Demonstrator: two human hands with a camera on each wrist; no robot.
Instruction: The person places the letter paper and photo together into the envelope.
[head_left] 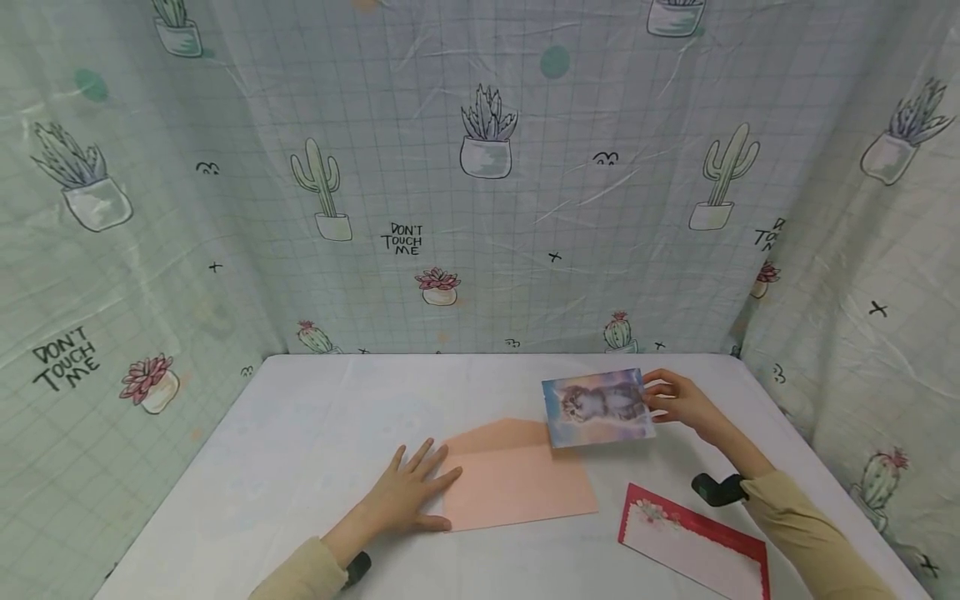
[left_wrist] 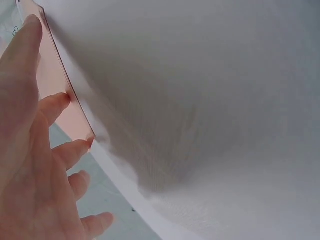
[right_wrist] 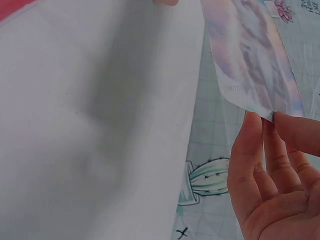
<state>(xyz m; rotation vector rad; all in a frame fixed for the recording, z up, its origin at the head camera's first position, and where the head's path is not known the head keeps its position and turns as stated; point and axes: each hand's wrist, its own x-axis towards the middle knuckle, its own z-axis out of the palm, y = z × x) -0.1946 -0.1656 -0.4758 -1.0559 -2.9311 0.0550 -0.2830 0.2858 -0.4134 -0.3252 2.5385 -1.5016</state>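
A peach envelope (head_left: 510, 483) lies on the white table with its pointed flap (head_left: 502, 433) spread away from the person. The left hand (head_left: 412, 492) rests at its left edge, fingers spread; in the left wrist view the thumb and fingertips touch the envelope's edge (left_wrist: 60, 85). At the envelope's upper right, a card with a kitten picture (head_left: 600, 407) is held up above the table. The right hand (head_left: 678, 402) pinches the card by its right edge. In the right wrist view, thumb and fingers (right_wrist: 295, 132) meet on the end of the kitten card (right_wrist: 255, 55).
A red and white envelope-shaped paper with flowers (head_left: 697, 542) lies at the front right, near the right forearm. Dark straps (head_left: 717, 490) sit at both wrists. Behind the white table (head_left: 322, 425) hangs a curtain printed with cacti (head_left: 487, 208), which also covers both sides.
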